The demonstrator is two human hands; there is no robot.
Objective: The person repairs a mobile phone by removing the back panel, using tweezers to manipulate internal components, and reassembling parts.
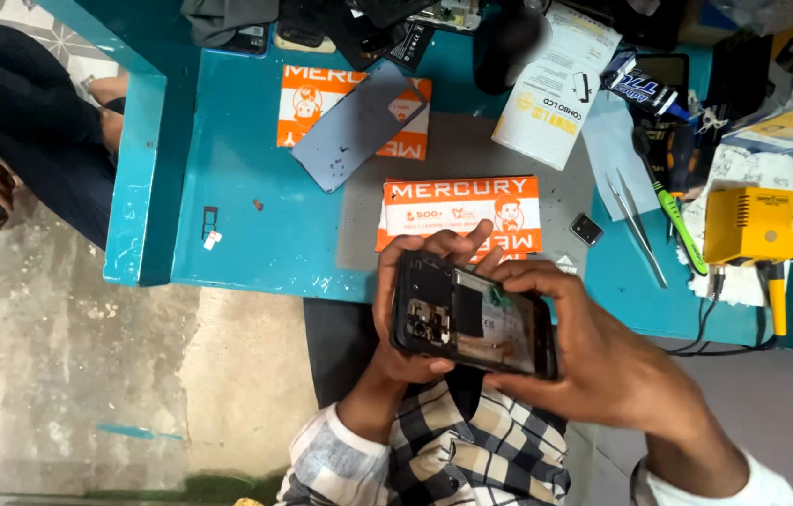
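Observation:
An opened black smartphone (471,317) with its back cover off, its inner parts showing, is held over my lap, just in front of the blue table's near edge. My left hand (406,281) grips its left end, fingers curled over the far side. My right hand (593,351) holds the right end, the thumb and fingertips pressing on the exposed inside near a small green part (497,298). A detached grey-blue back cover (359,126) lies on the table farther back.
On the blue table (237,187) lie a grey mat (471,155), two orange cartons (460,211), a white packet (554,89), tweezers (635,225), a green-handled tool (677,225), a yellow box (750,225) and a glue tube (644,92). Another person sits at left.

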